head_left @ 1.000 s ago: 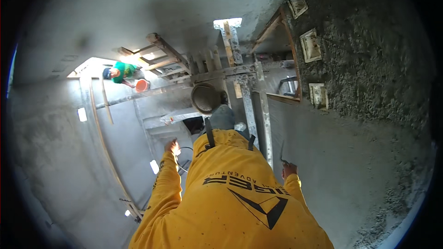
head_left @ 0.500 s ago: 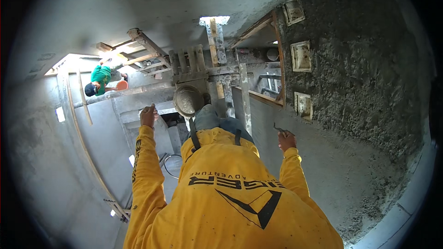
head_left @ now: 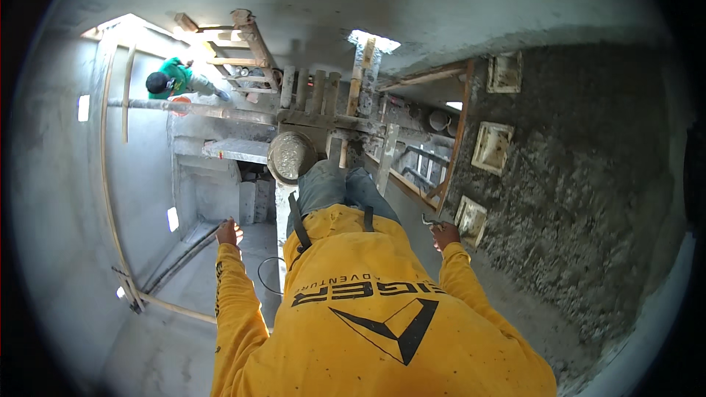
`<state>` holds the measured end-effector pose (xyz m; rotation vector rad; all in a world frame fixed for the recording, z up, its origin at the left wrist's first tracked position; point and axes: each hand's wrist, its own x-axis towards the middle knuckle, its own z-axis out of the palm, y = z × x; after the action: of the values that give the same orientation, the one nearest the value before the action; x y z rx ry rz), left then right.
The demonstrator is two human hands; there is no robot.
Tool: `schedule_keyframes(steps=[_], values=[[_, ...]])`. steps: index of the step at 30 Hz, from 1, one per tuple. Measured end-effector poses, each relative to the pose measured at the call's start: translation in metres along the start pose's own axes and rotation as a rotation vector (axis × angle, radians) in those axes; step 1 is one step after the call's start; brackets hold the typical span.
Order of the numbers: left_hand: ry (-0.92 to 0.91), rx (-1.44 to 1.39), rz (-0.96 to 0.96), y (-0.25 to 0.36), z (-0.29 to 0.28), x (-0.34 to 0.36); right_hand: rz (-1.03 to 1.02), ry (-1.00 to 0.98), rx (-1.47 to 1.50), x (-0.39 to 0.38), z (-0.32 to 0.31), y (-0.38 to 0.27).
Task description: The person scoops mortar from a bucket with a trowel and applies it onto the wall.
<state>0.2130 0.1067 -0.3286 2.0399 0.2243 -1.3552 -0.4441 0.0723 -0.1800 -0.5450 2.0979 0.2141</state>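
Observation:
My right hand [head_left: 446,236] is closed around a thin, bent grey metal tool [head_left: 429,220], whose tip points left and up. The tool's exact kind is too small to tell. Over on the left, my left hand [head_left: 229,234] hangs in the air with its fingers loosely apart and nothing visible in it. A round bucket [head_left: 272,170] with wet grey mortar [head_left: 290,154] inside stands beyond my feet on planks. To the right, rough grey plaster [head_left: 559,169] covers a wall, and a pale rectangular box [head_left: 471,220] set into it is nearest my right hand.
A co-worker in a green top [head_left: 176,73] bends by an orange bucket [head_left: 180,106] at far left. Wooden planks [head_left: 316,119] and a pole [head_left: 220,111] run across ahead. Lower ground [head_left: 257,242] shows below on the left, with a timber-framed opening [head_left: 426,165] at right.
My view has turned, so the wall boxes and planks sit lower in it. My left hand has dropped lower; the right still grips the tool. The co-worker's posture has shifted.

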Motion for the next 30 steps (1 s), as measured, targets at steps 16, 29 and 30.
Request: schedule_keyframes(steps=[16, 29, 30], values=[[0.001, 0.076, 0.211, -0.106, 0.149, -0.115, -0.075, -0.305, 0.018, 0.145, -0.075, -0.098], [0.313, -0.115, 0.189, -0.111, 0.135, -0.165, -0.37, -0.359, -0.711, 0.203, -0.035, -0.137], [0.359, -0.079, 0.192, -0.115, 0.135, -0.161, -0.494, -0.297, -0.901, 0.204, -0.024, -0.148]])
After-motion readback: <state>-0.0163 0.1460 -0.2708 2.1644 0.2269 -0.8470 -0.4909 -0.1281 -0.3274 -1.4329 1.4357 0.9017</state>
